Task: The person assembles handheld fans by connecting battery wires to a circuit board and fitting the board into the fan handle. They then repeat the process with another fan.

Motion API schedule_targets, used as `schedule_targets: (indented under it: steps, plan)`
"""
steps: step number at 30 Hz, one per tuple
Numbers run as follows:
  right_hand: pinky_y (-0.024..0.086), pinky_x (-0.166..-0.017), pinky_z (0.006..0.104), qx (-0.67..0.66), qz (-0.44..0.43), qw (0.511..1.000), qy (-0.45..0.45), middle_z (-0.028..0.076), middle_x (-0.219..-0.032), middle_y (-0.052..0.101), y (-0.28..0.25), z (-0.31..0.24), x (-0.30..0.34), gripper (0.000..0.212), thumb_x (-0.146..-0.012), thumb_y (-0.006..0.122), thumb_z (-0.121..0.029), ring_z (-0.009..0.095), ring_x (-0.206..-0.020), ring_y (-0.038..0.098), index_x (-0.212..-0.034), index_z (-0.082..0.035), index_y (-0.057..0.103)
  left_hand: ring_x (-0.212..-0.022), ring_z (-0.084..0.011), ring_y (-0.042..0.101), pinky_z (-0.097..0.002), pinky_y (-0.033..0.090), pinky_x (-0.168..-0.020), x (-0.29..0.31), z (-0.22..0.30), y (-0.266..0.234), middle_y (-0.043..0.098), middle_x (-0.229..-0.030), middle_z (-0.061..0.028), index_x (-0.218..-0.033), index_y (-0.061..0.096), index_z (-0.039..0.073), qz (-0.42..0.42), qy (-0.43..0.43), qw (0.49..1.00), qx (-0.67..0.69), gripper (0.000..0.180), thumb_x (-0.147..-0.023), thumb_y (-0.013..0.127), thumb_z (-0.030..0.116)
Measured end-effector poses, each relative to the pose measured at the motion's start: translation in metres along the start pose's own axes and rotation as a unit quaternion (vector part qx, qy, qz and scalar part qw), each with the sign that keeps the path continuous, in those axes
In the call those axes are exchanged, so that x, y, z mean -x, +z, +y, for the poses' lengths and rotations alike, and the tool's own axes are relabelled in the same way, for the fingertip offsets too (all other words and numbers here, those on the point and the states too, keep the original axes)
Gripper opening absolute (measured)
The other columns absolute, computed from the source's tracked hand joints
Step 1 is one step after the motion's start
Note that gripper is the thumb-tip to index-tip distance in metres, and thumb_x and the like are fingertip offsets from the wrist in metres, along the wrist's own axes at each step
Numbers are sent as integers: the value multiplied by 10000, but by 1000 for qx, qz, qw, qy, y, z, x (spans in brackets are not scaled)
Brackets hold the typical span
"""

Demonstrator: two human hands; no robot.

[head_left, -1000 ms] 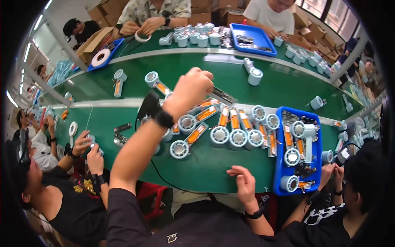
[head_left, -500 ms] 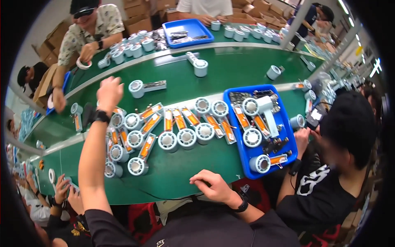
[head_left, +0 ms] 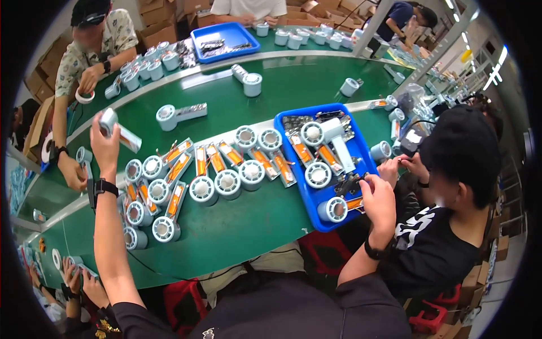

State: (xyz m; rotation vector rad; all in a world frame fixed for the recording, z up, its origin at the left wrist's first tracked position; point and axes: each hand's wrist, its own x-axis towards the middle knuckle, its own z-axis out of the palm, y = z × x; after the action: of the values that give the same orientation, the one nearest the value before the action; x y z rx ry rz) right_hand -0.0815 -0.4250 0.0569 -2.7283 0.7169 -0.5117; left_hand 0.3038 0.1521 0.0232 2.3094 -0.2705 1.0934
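My left hand, raised over the left part of the green bench, is closed around a pale blue handheld fan body. Its round head sticks up between my fingers and its handle points down to the right. My right hand reaches over the right side of a blue tray. Its fingers are pinched together beside small black parts; whatever they grip is hidden. Inside the tray lie several fan bodies, some with orange strips in their handles, and a closed-up one.
More open fan bodies lie in rows left of the tray. Beyond a pale rail, a green belt carries scattered fans. A co-worker's hand is close to my left forearm; another person sits at right, hands beside the tray.
My left hand now shows a fan body in its grip and has swung slightly left. My right hand has moved from the bench's near edge to the tray. The whole view has shifted.
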Motion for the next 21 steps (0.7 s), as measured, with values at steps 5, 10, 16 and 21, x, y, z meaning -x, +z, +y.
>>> schedule_targets:
  steps: [5, 10, 16, 21]
  plan:
    - [540, -795, 448, 106, -24, 991, -82, 185, -906, 722, 34, 15, -20, 357, -771, 838, -246, 360, -853, 680, -985, 9, 711, -969, -200, 668, -307, 552, -808, -12, 122, -84, 636, -1241, -92, -1377, 572, 51, 55, 12, 976, 209, 541, -883, 761, 165]
    - [501, -831, 448, 12, -92, 991, 99, 185, -954, 667, 34, 22, -35, 311, -730, 859, -163, 361, -947, 606, -894, 15, 665, -985, -324, 728, -405, 615, -803, 96, 252, -148, 635, -1281, -208, -1349, 599, 97, -263, 120, 953, 95, 661, -725, 815, 117]
    - [513, -752, 338, -165, 31, 986, -1, 117, -940, 640, 27, 52, -42, 249, -783, 823, -15, 250, -852, 627, -881, 7, 595, -875, -400, 704, -454, 609, -743, 201, 272, -108, 533, -1318, -228, -1434, 534, 142, -416, -152, 887, 130, 691, -796, 795, 90]
    - [502, -743, 325, -413, 205, 887, -25, 80, -926, 613, 11, -9, -25, 242, -851, 792, -13, 197, -810, 589, -933, -14, 564, -859, -293, 722, -427, 610, -719, 202, 261, -99, 527, -1381, -168, -1374, 594, 100, -340, -224, 905, 121, 592, -827, 819, 120]
